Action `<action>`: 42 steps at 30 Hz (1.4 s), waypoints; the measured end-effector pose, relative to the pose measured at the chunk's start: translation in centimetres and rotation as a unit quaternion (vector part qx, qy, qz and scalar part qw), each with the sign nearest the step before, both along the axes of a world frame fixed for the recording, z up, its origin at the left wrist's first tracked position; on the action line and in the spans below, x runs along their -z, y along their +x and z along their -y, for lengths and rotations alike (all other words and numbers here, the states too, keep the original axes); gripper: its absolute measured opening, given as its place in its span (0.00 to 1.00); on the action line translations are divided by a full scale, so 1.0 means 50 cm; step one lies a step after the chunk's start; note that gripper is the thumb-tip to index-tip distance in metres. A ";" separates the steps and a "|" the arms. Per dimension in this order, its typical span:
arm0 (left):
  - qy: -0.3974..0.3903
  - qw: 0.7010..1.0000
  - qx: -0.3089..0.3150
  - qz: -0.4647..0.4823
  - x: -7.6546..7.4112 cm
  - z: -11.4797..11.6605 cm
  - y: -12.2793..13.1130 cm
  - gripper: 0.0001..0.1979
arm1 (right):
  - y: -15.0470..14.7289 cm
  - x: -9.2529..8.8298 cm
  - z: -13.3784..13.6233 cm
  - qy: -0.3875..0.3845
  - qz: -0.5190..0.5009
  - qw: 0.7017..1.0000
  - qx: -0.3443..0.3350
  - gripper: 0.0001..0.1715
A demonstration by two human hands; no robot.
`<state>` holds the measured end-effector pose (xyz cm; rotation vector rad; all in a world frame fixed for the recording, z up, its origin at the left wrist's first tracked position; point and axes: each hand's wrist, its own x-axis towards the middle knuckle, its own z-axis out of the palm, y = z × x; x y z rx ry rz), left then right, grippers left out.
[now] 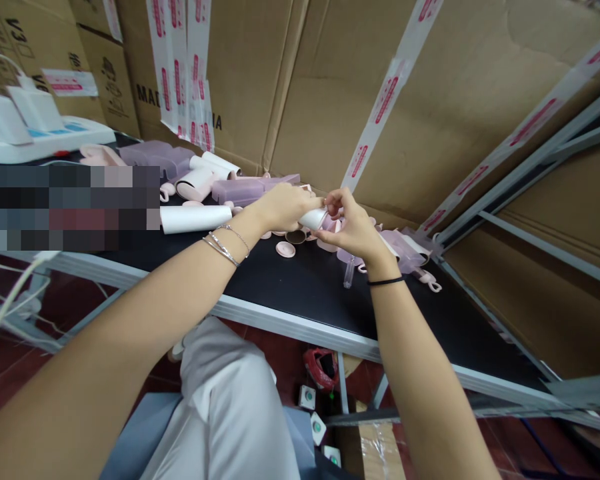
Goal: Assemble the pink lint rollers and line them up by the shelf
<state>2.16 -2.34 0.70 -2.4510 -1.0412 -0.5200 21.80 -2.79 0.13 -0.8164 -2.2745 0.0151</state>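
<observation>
My left hand (285,205) is closed around a white tube (312,219), held above the black tabletop (305,290). My right hand (353,230) curls its thumb and fingers about the tube's right end, where a pale purple end piece (329,223) shows between them. How far this piece sits in the tube is hidden by the fingers. Below the hands lies a round pink cap (285,249). A small clear plastic piece (349,273) rests under my right hand. Another white tube (196,219) lies left of my left wrist.
Translucent purple housings (245,190) and other pink and white parts lie along the back, before a cardboard wall (320,87). More purple pieces (403,248) and a pink loop part (431,281) are at right. A white power strip (45,141) stands at far left. A metal rail (300,327) edges the table.
</observation>
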 end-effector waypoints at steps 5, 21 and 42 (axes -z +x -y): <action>-0.019 0.999 -0.011 0.025 0.000 0.000 -0.001 0.21 | -0.001 0.001 0.001 0.014 -0.003 1.000 0.017 0.25; -0.019 0.947 -0.161 0.278 -0.012 -0.010 -0.031 0.24 | -0.012 -0.021 0.037 -0.140 0.132 0.980 0.042 0.17; -0.024 0.952 -0.136 0.273 -0.017 0.006 -0.016 0.22 | -0.017 0.018 -0.010 0.020 0.091 0.970 0.224 0.17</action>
